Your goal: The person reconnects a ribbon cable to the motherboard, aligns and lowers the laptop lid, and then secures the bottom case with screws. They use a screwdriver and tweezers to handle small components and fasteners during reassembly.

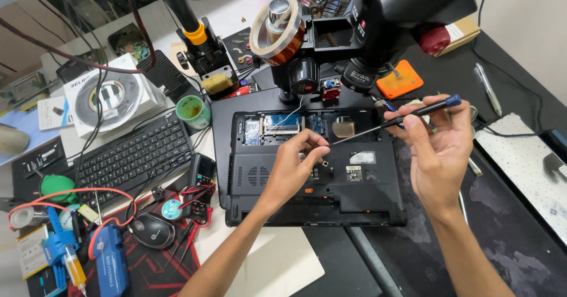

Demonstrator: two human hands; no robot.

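Over the laptop (313, 167), left hand (295, 170) pinches a small part between thumb and forefinger; right hand (437, 149) grips a screwdriver (396, 121), fingers curled around it.

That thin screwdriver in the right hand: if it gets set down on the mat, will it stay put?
The screwdriver looks round and slim, so it probably rolls. Its long thin shaft likely bends easily. The right hand pinches it lightly, suggesting little weight.

Microscope (378, 19) overhangs laptop (313, 173); front seemingly open.
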